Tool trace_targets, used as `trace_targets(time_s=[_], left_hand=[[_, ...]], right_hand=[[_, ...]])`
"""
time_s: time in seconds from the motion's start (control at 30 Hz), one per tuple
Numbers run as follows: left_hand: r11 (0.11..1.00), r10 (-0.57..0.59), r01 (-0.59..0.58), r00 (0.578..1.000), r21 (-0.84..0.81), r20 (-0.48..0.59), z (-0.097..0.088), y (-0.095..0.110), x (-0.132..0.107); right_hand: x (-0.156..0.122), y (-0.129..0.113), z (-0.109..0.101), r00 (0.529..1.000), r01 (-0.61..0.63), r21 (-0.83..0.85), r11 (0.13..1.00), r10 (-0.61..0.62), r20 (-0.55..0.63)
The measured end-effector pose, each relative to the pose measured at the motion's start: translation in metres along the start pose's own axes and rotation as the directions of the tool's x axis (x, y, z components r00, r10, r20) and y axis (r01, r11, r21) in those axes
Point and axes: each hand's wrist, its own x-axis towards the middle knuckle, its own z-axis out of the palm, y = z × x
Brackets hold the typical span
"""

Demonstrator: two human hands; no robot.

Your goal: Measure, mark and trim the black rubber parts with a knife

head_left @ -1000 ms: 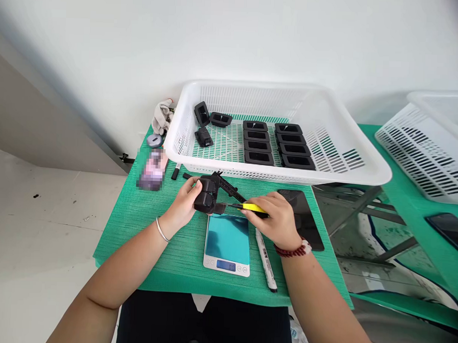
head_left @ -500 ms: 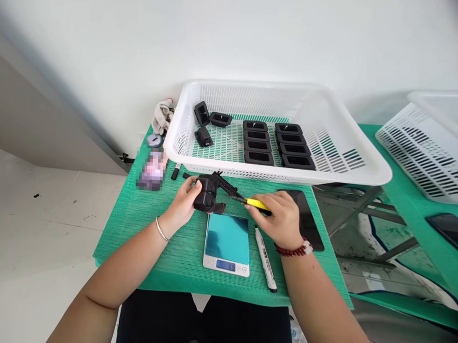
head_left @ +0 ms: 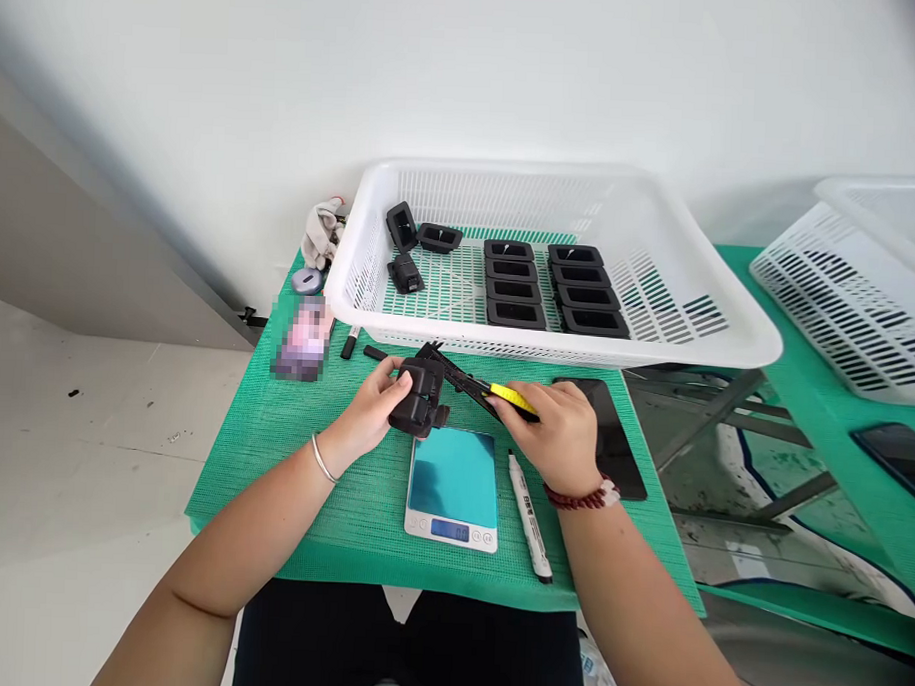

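Note:
My left hand (head_left: 366, 412) grips a small black plastic part (head_left: 420, 397) just above the green mat, beyond the scale. My right hand (head_left: 555, 434) is closed on a black and yellow caliper (head_left: 480, 386), whose jaws sit against the black part. A small digital scale (head_left: 453, 486) with a shiny blue-green pan lies in front of both hands, nothing on it. A white marker pen (head_left: 529, 514) lies to the right of the scale.
A white mesh basket (head_left: 698, 326) behind the hands holds several black parts in rows (head_left: 554, 286) and three loose ones at its left. A dark phone (head_left: 611, 433) lies by my right hand. Gloves, a blurred pink item and a second basket (head_left: 857, 287) stand around.
The black part has been turned in my left hand and moved slightly right. My right hand shifted the caliper up and left, closer against the part.

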Motion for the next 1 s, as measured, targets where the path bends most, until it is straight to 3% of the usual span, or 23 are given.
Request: trace_targets(time_s=[0.1, 0.27, 0.4, 0.53, 0.63, 0.73, 0.87, 1.0], left_hand=[[0.999, 0.034, -0.035, 0.998, -0.019, -0.054, -0.0006, 0.0002, 0.0008], [0.993, 0.098, -0.106, 0.982, -0.043, -0.159, -0.0009, 0.003, 0.0032], [0.997, 0.065, -0.069, 0.993, -0.039, -0.099, -0.0021, 0.0042, 0.0036], [1.0, -0.012, 0.012, 1.0, -0.015, 0.02, -0.0046, 0.0025, 0.0027], [1.0, -0.008, 0.008, 0.999, 0.002, 0.036, -0.0057, 0.0014, 0.0024], [1.0, 0.004, -0.004, 1.0, 0.001, -0.001, -0.0048, 0.0021, 0.0024], [1.0, 0.019, -0.02, 0.998, -0.009, -0.059, -0.0028, 0.0046, 0.0027], [1.0, 0.003, -0.004, 1.0, -0.012, -0.029, -0.0036, 0.005, 0.0028]], right_hand=[[0.0005, -0.0007, -0.0016, 1.0, 0.012, 0.053, 0.999, -0.013, 0.006], [0.0017, -0.0061, -0.0025, 0.985, 0.121, 0.23, 0.966, -0.146, 0.094], [0.0013, -0.0063, -0.0006, 0.985, 0.125, 0.196, 0.973, -0.146, 0.092], [-0.0003, -0.0015, 0.0013, 0.999, 0.025, 0.037, 0.999, -0.026, 0.028], [-0.0005, 0.0006, 0.0005, 0.999, -0.03, -0.027, 0.999, 0.029, -0.044], [0.0009, -0.0016, -0.0023, 0.999, 0.003, 0.047, 0.999, -0.001, -0.034], [0.0027, -0.0063, -0.0042, 0.989, 0.122, 0.204, 0.971, -0.135, 0.052], [0.0022, -0.0051, -0.002, 0.989, 0.113, 0.171, 0.979, -0.127, 0.071]])
